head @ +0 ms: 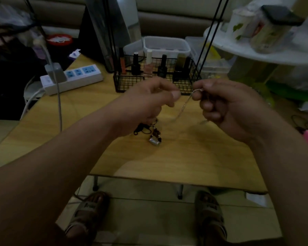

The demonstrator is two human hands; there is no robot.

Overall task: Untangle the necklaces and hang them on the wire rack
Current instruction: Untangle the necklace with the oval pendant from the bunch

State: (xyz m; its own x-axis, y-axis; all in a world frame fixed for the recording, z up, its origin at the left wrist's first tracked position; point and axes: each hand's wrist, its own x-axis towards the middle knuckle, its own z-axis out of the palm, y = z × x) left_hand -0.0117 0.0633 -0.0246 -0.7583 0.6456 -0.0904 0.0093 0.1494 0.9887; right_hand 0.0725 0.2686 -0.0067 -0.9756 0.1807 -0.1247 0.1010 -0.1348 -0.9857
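Dim room; wooden table (185, 157). Black wire rack (128, 82) at far edge, power strip (73, 79) to its left. Sandal (210, 210) lettering too blurred to read. Both forearms reach over the table. Left hand (149, 102): fingers curled, thumb on forefinger; grip unclear. Right hand (226, 107) pinches a hanging silver chain (185, 103). Dark necklace (154, 135) lies on the table under the left hand.

Dim rm: low wood table (185, 157), pale tile floor (149, 219), brown sofa (167, 18) behind, white shelf (256, 52) rt.
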